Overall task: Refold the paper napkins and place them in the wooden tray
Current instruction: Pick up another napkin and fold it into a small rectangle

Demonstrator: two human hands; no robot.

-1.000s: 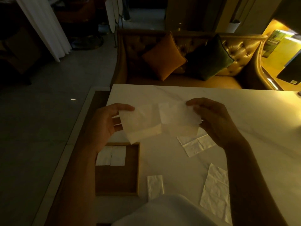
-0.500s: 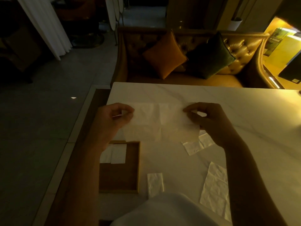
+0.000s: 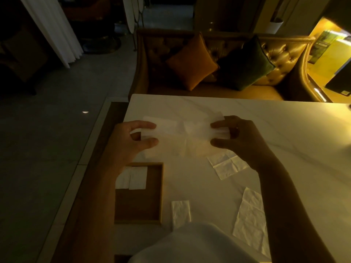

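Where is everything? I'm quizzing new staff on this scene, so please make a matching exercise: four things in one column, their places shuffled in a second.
Things
1. spread napkin
2. two folded napkins
3. narrow folded napkin
4. orange cushion

Places
A. on the sofa
B. on the table, just right of the tray
C. in the wooden tray
D. held between the left hand and the right hand

Pairs: 1-D, 2-C, 3-B, 4-A

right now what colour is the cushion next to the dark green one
Orange; the cushion shows best in the head view.
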